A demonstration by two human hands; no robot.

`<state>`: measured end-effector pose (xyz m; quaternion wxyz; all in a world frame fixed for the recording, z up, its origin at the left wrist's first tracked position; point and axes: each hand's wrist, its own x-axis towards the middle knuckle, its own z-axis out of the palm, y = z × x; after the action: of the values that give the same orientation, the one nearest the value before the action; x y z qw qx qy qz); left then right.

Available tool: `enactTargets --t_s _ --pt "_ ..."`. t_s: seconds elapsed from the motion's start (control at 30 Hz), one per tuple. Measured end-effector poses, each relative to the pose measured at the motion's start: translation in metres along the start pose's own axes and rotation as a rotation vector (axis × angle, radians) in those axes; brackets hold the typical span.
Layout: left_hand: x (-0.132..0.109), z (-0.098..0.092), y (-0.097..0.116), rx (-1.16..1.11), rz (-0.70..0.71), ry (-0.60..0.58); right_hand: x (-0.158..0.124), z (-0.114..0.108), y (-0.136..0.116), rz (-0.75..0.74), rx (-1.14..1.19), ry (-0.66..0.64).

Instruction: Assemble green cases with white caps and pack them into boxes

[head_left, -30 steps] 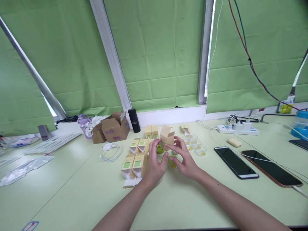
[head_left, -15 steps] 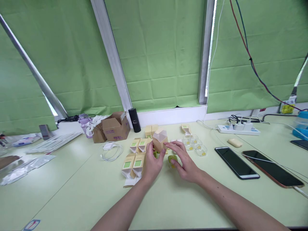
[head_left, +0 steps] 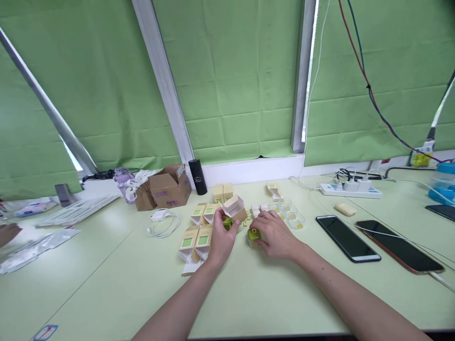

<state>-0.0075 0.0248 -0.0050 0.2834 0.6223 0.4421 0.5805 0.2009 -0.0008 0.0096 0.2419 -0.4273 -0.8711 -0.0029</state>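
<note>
My left hand [head_left: 221, 241] holds a small tan carton [head_left: 234, 209] with its flaps open, tilted on its side just above the table. A green item [head_left: 227, 223] shows under the carton by my fingers. My right hand [head_left: 277, 237] rests on the table with its fingers curled round a small green-lidded jar [head_left: 253, 234]. Several more tan cartons with green labels [head_left: 199, 239] lie to the left of my left hand. Several clear little jars [head_left: 295, 219] stand just beyond my right hand.
Two phones [head_left: 346, 237] lie to the right, with a power strip [head_left: 350, 190] behind them. A brown cardboard box [head_left: 167, 190], a black cylinder [head_left: 197, 176] and a white cable [head_left: 161, 222] sit at the back left. Another person's hand [head_left: 7, 233] shows at the far left edge.
The carton has come down from upright to tilted on its side near the table. My right hand has left the carton and dropped onto the green-lidded jar.
</note>
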Motion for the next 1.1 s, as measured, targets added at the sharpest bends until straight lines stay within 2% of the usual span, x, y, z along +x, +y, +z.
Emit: enactTargets --t_s 0.17,0.27,0.43,0.53,0.67,0.83,1.1 --pt "-0.001 0.0 0.003 0.118 -0.004 -0.015 0.002 -0.005 0.009 0.055 -0.031 -0.025" --pt "-0.003 -0.001 0.006 0.201 0.04 -0.072 0.002 -0.01 0.016 0.089 -0.06 -0.042" --pt "-0.003 -0.006 0.002 0.509 0.099 -0.148 0.0 -0.014 0.025 0.122 -0.086 -0.047" --pt "-0.001 -0.008 -0.002 0.563 0.107 -0.217 0.0 -0.014 0.027 0.134 -0.099 -0.046" --pt "0.001 -0.009 0.001 0.59 0.107 -0.302 0.001 -0.013 0.027 0.142 -0.096 -0.048" --pt "-0.005 -0.009 0.009 0.605 0.028 -0.339 0.001 -0.014 0.026 0.149 -0.083 -0.046" --pt "-0.003 -0.012 0.021 0.267 0.252 -0.209 0.0 -0.014 0.026 0.16 -0.079 -0.055"
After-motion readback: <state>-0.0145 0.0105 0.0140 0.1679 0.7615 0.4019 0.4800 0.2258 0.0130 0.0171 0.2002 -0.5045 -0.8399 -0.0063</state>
